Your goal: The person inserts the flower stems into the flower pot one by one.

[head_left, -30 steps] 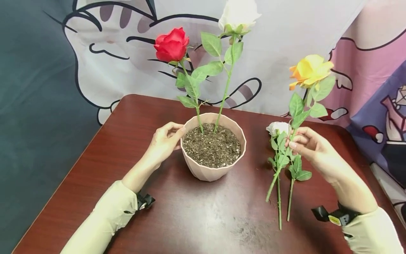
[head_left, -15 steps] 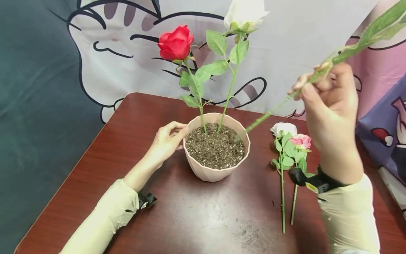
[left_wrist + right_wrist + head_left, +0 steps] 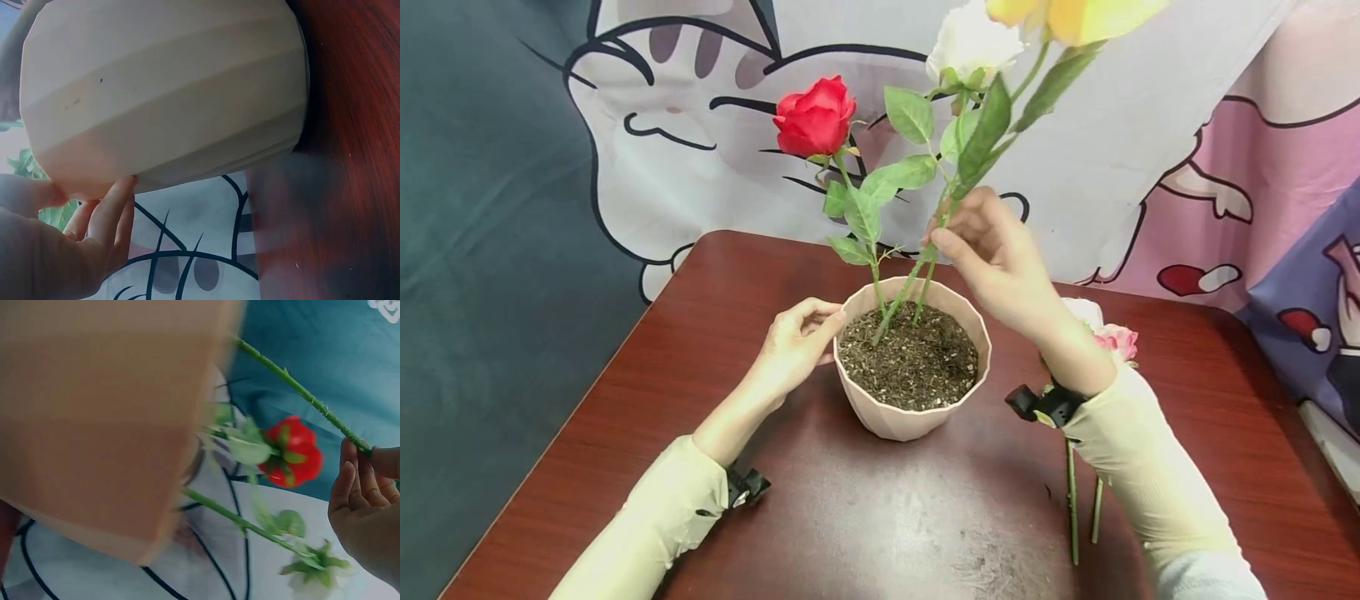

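A pale pink flowerpot [image 3: 898, 421] stands on the table, filled with dark soil [image 3: 925, 379]. My left hand [image 3: 790, 350] pinches its left rim; in the left wrist view, the thumb sits at the rim and fingertips press the outer wall [image 3: 162, 112]. Between thumb and fingers, my right hand [image 3: 1000, 262] pinches the stem of a yellow rose [image 3: 1075, 17], its bloom cut off by the top edge. The slanted stem's lower end is over the soil; whether it touches, I cannot tell. A red rose [image 3: 816, 117] and a white rose [image 3: 973, 50] stand in the pot.
A second white rose [image 3: 1082, 312] and a pink rose [image 3: 1118, 340] lie on the right of the brown table [image 3: 850, 533], partly hidden under my right forearm. Behind the table hangs a cartoon cat curtain [image 3: 685, 175].
My right hand has lifted the yellow rose from beside the lying roses and carried it left over the pot, turning its stem end down. The left hand stays on the rim.
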The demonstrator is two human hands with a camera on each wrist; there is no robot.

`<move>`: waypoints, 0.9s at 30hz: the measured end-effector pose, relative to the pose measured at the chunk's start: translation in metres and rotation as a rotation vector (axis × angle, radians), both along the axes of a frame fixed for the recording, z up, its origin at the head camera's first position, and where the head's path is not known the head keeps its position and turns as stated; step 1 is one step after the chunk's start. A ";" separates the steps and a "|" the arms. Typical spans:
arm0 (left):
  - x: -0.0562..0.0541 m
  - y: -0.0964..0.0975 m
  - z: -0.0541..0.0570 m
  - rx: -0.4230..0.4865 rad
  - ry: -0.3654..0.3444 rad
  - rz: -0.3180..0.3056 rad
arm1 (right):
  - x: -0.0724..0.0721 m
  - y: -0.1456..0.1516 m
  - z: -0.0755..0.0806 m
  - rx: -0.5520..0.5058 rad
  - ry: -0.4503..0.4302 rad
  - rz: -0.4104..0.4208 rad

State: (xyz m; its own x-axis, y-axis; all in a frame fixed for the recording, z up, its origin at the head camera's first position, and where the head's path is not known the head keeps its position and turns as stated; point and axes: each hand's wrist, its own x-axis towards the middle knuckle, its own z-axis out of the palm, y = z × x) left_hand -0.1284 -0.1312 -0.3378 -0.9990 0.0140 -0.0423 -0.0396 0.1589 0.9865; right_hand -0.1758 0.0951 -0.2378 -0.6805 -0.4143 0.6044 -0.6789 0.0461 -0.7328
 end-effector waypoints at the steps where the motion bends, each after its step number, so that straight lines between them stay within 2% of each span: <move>1: 0.000 0.000 0.000 -0.005 0.003 0.000 | -0.002 -0.002 -0.003 0.026 0.009 -0.003; 3: 0.000 0.000 0.000 -0.012 0.006 -0.003 | -0.006 -0.006 -0.010 0.075 0.056 0.006; 5: 0.000 0.000 -0.001 -0.020 0.009 -0.003 | -0.012 -0.010 -0.018 0.148 0.149 0.004; 8: 0.000 0.000 0.000 -0.023 0.010 -0.002 | -0.022 -0.014 -0.029 0.254 0.321 -0.035; 11: 0.000 0.000 0.000 -0.018 0.008 0.004 | -0.029 -0.016 -0.036 0.305 0.411 -0.082; 16: 0.000 -0.001 -0.001 -0.019 0.001 0.020 | -0.031 -0.019 -0.041 0.295 0.387 -0.065; 22: -0.001 -0.002 -0.001 -0.035 0.010 0.012 | -0.024 -0.029 -0.044 0.302 0.388 0.000; 27: 0.000 0.001 0.000 -0.027 -0.010 0.019 | -0.018 -0.038 -0.051 0.286 0.323 0.043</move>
